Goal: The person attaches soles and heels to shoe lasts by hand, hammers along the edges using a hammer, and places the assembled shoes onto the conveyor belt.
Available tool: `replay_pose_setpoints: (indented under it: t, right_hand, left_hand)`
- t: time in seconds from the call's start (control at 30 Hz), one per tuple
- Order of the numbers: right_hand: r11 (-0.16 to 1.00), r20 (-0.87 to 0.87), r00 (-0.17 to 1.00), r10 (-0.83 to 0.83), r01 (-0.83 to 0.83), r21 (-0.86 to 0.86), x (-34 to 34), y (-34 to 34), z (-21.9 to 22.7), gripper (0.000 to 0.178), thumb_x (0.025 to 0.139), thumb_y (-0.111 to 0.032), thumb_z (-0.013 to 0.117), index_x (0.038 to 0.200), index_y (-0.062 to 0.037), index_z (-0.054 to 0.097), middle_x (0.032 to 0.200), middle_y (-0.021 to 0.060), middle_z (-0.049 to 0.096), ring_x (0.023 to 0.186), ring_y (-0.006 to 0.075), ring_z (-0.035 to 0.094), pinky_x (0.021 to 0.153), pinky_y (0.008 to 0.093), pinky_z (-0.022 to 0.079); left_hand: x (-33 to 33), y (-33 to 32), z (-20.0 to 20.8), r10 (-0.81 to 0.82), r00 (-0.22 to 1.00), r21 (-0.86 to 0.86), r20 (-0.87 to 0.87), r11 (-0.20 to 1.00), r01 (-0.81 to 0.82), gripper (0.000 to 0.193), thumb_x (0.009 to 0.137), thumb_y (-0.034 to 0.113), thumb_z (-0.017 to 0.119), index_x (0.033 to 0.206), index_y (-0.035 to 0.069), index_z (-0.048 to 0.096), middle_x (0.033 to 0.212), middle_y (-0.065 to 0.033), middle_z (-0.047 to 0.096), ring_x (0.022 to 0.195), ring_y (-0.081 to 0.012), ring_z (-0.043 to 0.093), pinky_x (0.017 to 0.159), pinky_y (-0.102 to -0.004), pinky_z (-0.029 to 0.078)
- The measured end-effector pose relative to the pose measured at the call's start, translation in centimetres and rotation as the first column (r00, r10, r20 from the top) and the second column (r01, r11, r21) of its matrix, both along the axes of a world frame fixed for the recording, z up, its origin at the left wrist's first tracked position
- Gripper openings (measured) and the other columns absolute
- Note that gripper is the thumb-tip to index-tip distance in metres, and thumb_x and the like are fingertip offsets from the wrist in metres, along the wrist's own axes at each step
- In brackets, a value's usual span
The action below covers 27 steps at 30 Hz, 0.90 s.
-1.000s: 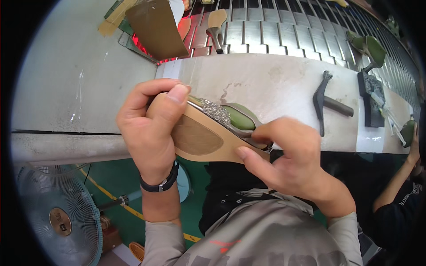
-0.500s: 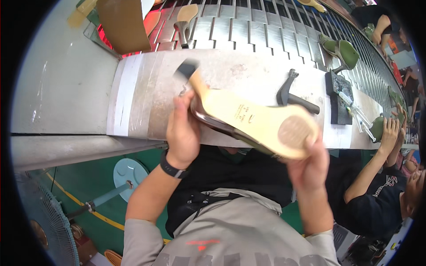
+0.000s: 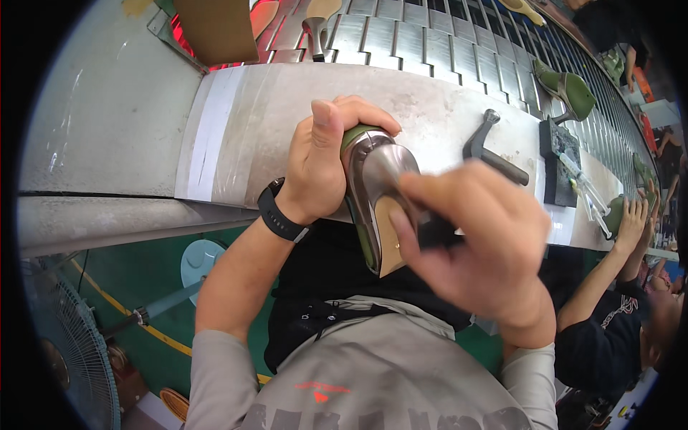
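Note:
My left hand [image 3: 319, 168] wraps round the back end of a green high-heeled shoe [image 3: 350, 166] with shiny metallic trim, its thumb pointing up along the side. The shoe is tilted with its underside toward me, over the near edge of the bench. A tan sole [image 3: 389, 236] lies against that underside, below a metallic heel [image 3: 387, 163]. My right hand [image 3: 487, 244], smeared by motion, is closed over the heel with thumb and forefinger at its base. A dark part shows under the right fingers, its shape mostly hidden.
On the bench [image 3: 265, 129] lie a hammer [image 3: 502, 163], a black block [image 3: 559, 161] and syringes [image 3: 588, 190]. Beyond runs a slatted metal conveyor [image 3: 416, 39] with another green shoe [image 3: 570, 89] and a heeled sole [image 3: 319, 18]. A co-worker's hands [image 3: 634, 218] work at right; a fan [image 3: 72, 344] stands at left.
The sole has been turned from lying broadly across both hands to pointing toward me against the shoe. My right hand has moved from the toe end to the heel; the left now cups the shoe's back.

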State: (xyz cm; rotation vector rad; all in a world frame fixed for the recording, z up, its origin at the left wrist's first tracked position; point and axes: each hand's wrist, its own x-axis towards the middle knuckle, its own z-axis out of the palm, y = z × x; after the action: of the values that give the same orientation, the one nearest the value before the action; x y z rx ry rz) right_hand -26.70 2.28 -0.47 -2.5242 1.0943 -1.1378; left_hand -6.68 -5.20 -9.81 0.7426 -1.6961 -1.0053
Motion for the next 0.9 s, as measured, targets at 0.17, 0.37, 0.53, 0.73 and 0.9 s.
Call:
replay_pose_setpoints:
  t: [0.17,0.37,0.53,0.73,0.9]
  right_hand:
    - [0.988,0.071,0.997,-0.006,0.017,-0.152,0.6,1.5,-2.6,0.043,0.071,0.003,0.087,0.111,0.0105,0.074,0.086,0.0153,0.073,0.064,0.0206,0.069,0.053,0.0299,0.055]
    - [0.981,0.094,0.996,-0.002,0.021,-0.192,1.6,0.6,-4.3,0.043,0.071,0.001,0.089,0.111,0.0091,0.074,0.086,0.0148,0.072,0.064,0.0206,0.068,0.054,0.0298,0.056]
    - [0.978,0.115,0.993,-0.002,0.026,-0.206,1.8,0.3,-5.0,0.044,0.07,0.001,0.088,0.111,0.0087,0.074,0.087,0.0136,0.073,0.064,0.0205,0.068,0.054,0.0299,0.056]
    - [0.982,0.135,0.991,-0.01,0.035,-0.184,2.0,-0.3,-4.9,0.044,0.07,0.002,0.087,0.112,0.0072,0.075,0.085,0.0124,0.072,0.064,0.0223,0.069,0.056,0.0318,0.057]
    - [0.971,0.131,0.98,-0.149,0.17,-0.168,1.9,-3.5,-4.9,0.034,0.074,-0.004,0.089,0.106,-0.0032,0.077,0.081,0.0089,0.072,0.065,0.0249,0.069,0.055,0.0339,0.053]
  left_hand:
    - [0.3,0.2,-0.5,0.01,0.999,-0.003,-0.034,1.0,-0.01,0.104,0.108,0.071,0.0,0.101,-0.002,0.074,0.105,-0.0148,0.07,0.099,-0.0232,0.065,0.095,-0.0363,0.05]
    - [0.2,0.0,-0.9,0.02,0.993,-0.069,-0.117,0.997,-0.028,0.094,0.113,0.062,0.007,0.096,0.0,0.075,0.099,-0.0125,0.074,0.096,-0.0238,0.066,0.091,-0.0361,0.05]
    - [0.6,0.2,-0.8,0.016,0.999,-0.023,-0.036,1.0,-0.017,0.106,0.106,0.073,-0.002,0.1,-0.001,0.074,0.105,-0.0143,0.069,0.099,-0.0235,0.065,0.095,-0.036,0.049]
    - [0.4,0.0,-0.7,0.032,0.999,-0.034,-0.034,0.999,-0.033,0.106,0.107,0.073,0.0,0.101,-0.002,0.074,0.101,-0.0134,0.071,0.097,-0.0227,0.066,0.093,-0.0356,0.051]
    - [-0.8,-3.2,0.0,0.065,0.976,0.22,-0.208,0.975,-0.017,0.092,0.111,0.069,0.02,0.094,-0.001,0.078,0.079,-0.006,0.071,0.077,-0.0139,0.064,0.075,-0.0272,0.05]
